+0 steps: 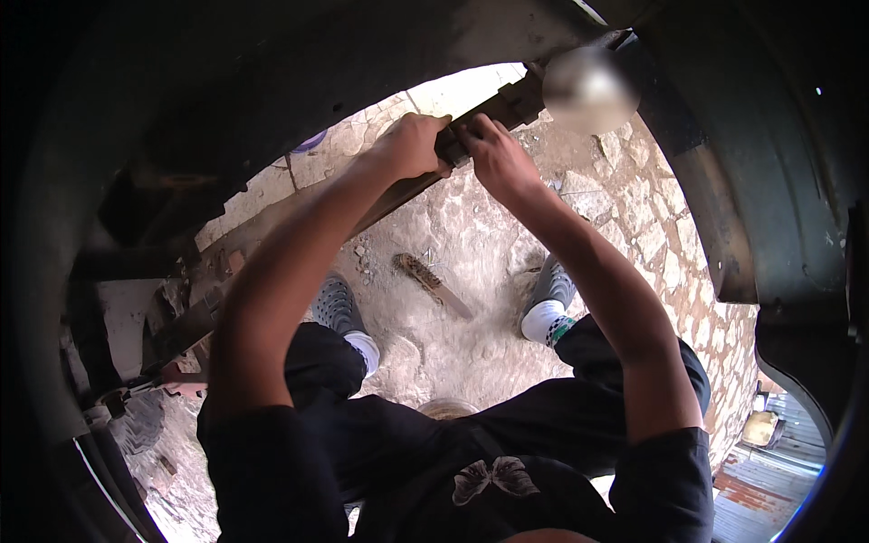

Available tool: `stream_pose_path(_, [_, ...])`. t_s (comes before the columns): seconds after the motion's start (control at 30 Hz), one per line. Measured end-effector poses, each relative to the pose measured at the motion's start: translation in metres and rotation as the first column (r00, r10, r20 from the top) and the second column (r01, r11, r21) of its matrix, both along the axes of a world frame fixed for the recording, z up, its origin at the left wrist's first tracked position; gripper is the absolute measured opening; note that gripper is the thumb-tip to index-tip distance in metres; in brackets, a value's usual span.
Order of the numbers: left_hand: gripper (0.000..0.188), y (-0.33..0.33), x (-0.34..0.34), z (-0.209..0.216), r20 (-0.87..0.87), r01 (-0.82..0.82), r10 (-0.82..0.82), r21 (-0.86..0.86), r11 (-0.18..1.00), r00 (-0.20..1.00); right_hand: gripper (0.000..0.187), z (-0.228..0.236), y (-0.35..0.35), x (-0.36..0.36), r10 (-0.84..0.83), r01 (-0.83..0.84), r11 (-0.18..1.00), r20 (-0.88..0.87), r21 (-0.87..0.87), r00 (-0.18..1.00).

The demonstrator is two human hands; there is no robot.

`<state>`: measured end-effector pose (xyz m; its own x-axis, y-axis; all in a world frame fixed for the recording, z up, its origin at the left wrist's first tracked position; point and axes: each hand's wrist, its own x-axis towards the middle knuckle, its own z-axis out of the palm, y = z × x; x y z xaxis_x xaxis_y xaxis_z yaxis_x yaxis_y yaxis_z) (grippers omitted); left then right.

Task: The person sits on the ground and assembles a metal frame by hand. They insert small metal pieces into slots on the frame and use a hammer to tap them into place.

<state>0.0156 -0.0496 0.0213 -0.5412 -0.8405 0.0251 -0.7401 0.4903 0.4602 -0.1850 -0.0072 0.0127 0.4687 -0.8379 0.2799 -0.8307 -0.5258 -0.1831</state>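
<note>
Dark bar (pixel 516 104), metal, elongated: lying at a slant across the far middle of the scene, its right end reaching farther out than its left. Left hand (pixel 416 147), bare: clasping the bar from its left side, the thumb lying along the far edge and the fingers curling under, partly hidden. Right hand (pixel 498 156), bare: resting just beside the left, its fingers bending onto the bar and touching it; whether they are gripping or only pressing, one cannot tell. Brush-like tool (pixel 418 269), bristled, with a pale handle: lying on the pale ground (pixel 489 226) nearer than the bar, between the feet. Shoes, two, grey and perforated: left shoe (pixel 335 306) and right shoe (pixel 554 282) standing well apart on that ground. Socks, white: showing above both shoes. Shirt (pixel 398 484), black, with a pale winged print: occupying the near middle. Dark metal panel (pixel 787 172), curved: bounding the right. Corrugated sheet (pixel 747 516), partly rusty: lying near right, a yellowish container (pixel 762 428) sitting beside it.
</note>
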Motion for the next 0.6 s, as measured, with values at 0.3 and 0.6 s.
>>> stream_pose_path(0.3, [0.102,0.021,0.037,-0.011,-0.073,0.114,-0.116,-0.031,0.993,0.991,0.037,-0.006,0.013,0.001,-0.004,0.005,1.0,-0.063,0.018,0.998])
stream_pose_path(0.6, [0.074,0.012,0.03,0.013,0.038,0.097,-0.106,0.185,0.978,0.994,0.034,-0.006,0.021,0.003,-0.019,0.022,0.997,-0.044,0.073,0.999])
